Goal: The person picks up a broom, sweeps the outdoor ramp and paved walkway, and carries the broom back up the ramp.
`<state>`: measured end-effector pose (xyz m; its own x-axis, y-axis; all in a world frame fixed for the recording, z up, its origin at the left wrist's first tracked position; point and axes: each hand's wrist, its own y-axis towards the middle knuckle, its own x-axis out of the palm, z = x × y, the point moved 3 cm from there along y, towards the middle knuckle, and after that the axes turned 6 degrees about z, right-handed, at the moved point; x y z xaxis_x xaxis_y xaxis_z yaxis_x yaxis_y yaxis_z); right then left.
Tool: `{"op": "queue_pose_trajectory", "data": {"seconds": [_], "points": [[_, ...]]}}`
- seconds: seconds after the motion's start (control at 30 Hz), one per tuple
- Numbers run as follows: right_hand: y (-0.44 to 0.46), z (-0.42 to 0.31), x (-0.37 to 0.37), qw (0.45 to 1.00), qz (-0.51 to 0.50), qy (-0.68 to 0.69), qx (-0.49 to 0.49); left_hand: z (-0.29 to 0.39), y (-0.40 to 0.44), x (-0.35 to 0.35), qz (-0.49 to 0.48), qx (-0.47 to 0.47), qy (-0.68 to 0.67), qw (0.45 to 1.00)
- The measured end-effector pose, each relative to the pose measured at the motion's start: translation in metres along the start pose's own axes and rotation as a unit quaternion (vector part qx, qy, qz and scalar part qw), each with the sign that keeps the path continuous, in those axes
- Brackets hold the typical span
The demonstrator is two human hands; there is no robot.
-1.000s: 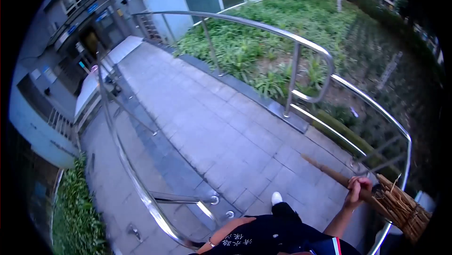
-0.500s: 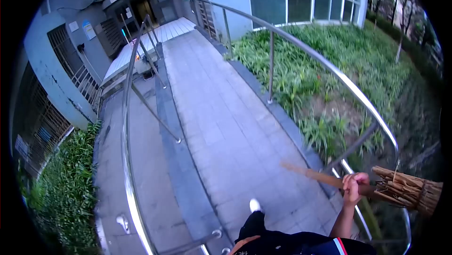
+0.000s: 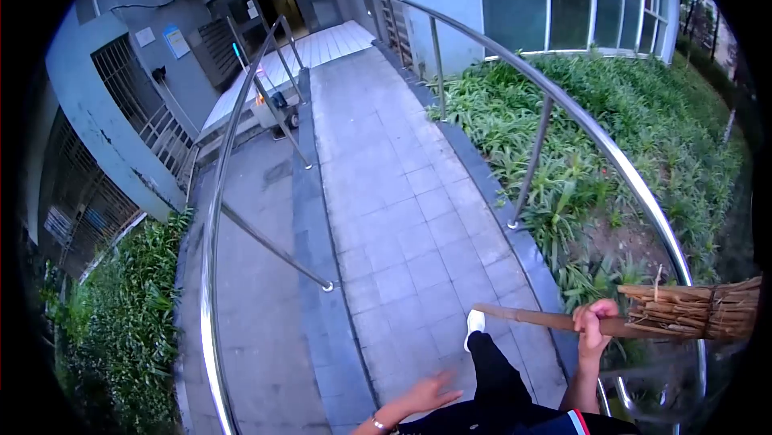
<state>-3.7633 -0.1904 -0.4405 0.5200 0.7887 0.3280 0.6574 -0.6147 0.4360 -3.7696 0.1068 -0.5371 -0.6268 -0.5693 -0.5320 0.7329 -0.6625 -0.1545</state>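
My right hand (image 3: 593, 326) is wrapped round the wooden handle of a twig broom (image 3: 683, 311), close to where the bound twigs begin. The broom lies nearly level at the lower right, its bristle end running out to the right edge and its handle tip pointing left above my white shoe (image 3: 475, 324). Low in the middle, my left hand (image 3: 431, 392) hangs over the paving with nothing in it, its fingers apart and slightly blurred. A bracelet shows on that wrist.
A tiled ramp (image 3: 386, 178) runs up to a doorway (image 3: 277, 5). Metal handrails line it on the left (image 3: 211, 274) and right (image 3: 611, 157). Green plants (image 3: 539, 129) grow beyond the right rail, and more bushes (image 3: 129, 298) stand far left. Objects sit by the left rail's far end.
The view has turned and moved forward along the ramp. My left hand has come into view. The broom has swung to nearly level, still in my right hand.
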Motion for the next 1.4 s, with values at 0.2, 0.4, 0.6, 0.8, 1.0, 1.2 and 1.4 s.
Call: {"op": "queue_pose_trajectory", "data": {"seconds": [0.2, 0.4, 0.6, 0.8, 1.0, 1.2, 1.4], "points": [[0.11, 0.115, 0.101, 0.991, -0.116, 0.001, 0.062, 0.06, 0.18, -0.123, 0.141, 0.119, 0.05, 0.982], [0.19, 0.179, 0.229, 0.959, -0.271, 0.044, 0.065, 0.045, 0.294, -0.207, 0.283, 0.141, 0.003, 0.949], [0.25, 0.238, 0.356, 0.927, -0.332, 0.108, 0.135, -0.043, 0.383, -0.308, 0.426, 0.044, 0.029, 0.903], [0.4, 0.28, 0.432, 0.788, -0.588, -0.093, 0.156, -0.062, 0.472, -0.426, 0.423, 0.02, -0.036, 0.905], [0.581, 0.341, 0.401, 0.96, -0.083, 0.139, 0.228, -0.118, 0.541, -0.506, 0.344, 0.03, -0.075, 0.936], [0.712, 0.393, 0.481, 0.949, -0.12, 0.278, 0.089, -0.188, 0.633, -0.579, 0.281, -0.026, -0.076, 0.956], [0.81, 0.484, 0.587, 0.907, -0.161, 0.328, 0.211, -0.233, 0.698, -0.681, 0.252, -0.127, 0.082, 0.956]]}}
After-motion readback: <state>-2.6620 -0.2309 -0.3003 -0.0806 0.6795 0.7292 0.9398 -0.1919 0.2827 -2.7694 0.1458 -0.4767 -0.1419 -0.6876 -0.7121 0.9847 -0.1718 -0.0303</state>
